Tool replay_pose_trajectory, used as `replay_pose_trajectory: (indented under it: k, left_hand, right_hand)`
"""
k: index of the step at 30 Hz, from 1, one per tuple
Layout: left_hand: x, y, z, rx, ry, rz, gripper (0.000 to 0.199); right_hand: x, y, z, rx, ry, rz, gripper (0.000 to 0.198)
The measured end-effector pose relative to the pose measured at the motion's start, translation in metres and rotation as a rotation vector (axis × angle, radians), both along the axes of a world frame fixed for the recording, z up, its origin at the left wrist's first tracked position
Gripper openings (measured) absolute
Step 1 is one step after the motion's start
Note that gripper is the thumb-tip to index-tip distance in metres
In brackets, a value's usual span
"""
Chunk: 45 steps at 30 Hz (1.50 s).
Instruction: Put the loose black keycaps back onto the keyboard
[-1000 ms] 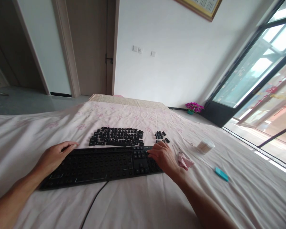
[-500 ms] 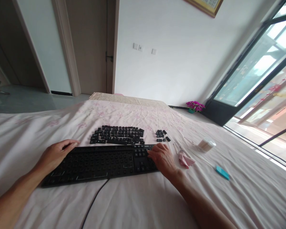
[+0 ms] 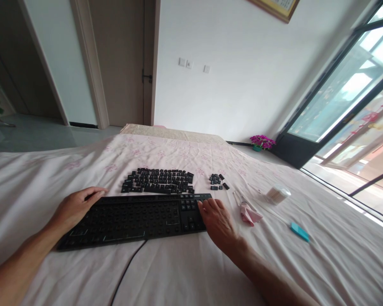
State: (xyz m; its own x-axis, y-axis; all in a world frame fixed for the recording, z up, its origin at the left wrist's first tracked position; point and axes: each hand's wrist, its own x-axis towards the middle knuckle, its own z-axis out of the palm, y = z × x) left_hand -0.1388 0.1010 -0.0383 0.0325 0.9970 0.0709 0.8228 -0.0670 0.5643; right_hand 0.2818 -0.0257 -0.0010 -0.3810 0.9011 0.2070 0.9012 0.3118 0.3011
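A black keyboard (image 3: pixel 127 221) lies on the bedsheet, most of its main section and part of its right end bare of keycaps, while some keys remain around the number pad. My left hand (image 3: pixel 78 208) grips its far left end, fingers and thumb close together. Over the number pad at the right end, my right hand (image 3: pixel 218 219) has its fingers bent down onto the keys; what lies beneath the fingertips is hidden. Behind the keyboard sit rows of loose black keycaps (image 3: pixel 159 180), with a smaller group of keycaps (image 3: pixel 215 180) to their right.
To the right lie a pink cloth (image 3: pixel 250 214), a clear tub of cotton swabs (image 3: pixel 278 194) and a blue-handled brush (image 3: pixel 299 232). A black cable (image 3: pixel 127 265) runs from the keyboard toward me. The pink-flowered sheet (image 3: pixel 185 274) is wrinkled.
My right hand has drawn slightly nearer to me over the number pad, uncovering the keyboard's far right corner. My left hand stays in place.
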Motion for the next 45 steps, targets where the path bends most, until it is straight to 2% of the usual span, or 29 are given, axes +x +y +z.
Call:
replay_pose_trajectory:
  k: [6,9,12,14,15,18,21,32,45]
  left_hand:
    - [-0.002,0.003,-0.006,-0.002,-0.044,-0.025,0.043]
    - [-0.002,0.003,-0.006,0.003,-0.066,-0.030,0.043]
    - [0.001,0.002,-0.002,-0.005,-0.054,-0.014,0.044]
    - [0.003,0.001,0.001,-0.014,-0.047,0.003,0.044]
    - [0.004,0.000,0.002,-0.013,-0.047,0.009,0.044]
    - [0.006,-0.001,0.005,0.001,-0.064,0.015,0.043]
    - [0.008,-0.003,0.005,0.000,-0.093,0.026,0.043]
    - [0.001,0.004,-0.004,-0.024,-0.090,0.015,0.043]
    - [0.000,0.005,-0.006,-0.061,-0.060,0.003,0.046]
  right_hand:
    - [-0.004,-0.002,0.001,-0.014,-0.018,-0.003,0.039]
    - [0.004,0.001,0.009,-0.045,0.076,0.000,0.035]
    - [0.025,0.019,0.020,-0.105,0.249,-0.015,0.031]
    - [0.046,0.040,0.027,-0.074,0.354,-0.103,0.033]
    - [0.057,0.053,0.030,-0.031,0.387,-0.194,0.033]
    - [0.090,0.092,0.033,-0.011,0.347,-0.450,0.033]
    - [0.112,0.124,0.032,-0.002,0.320,-0.526,0.030]
    - [0.129,0.183,0.012,-0.074,0.214,-0.576,0.018]
    - [0.128,0.206,0.004,-0.149,0.076,-0.547,0.012]
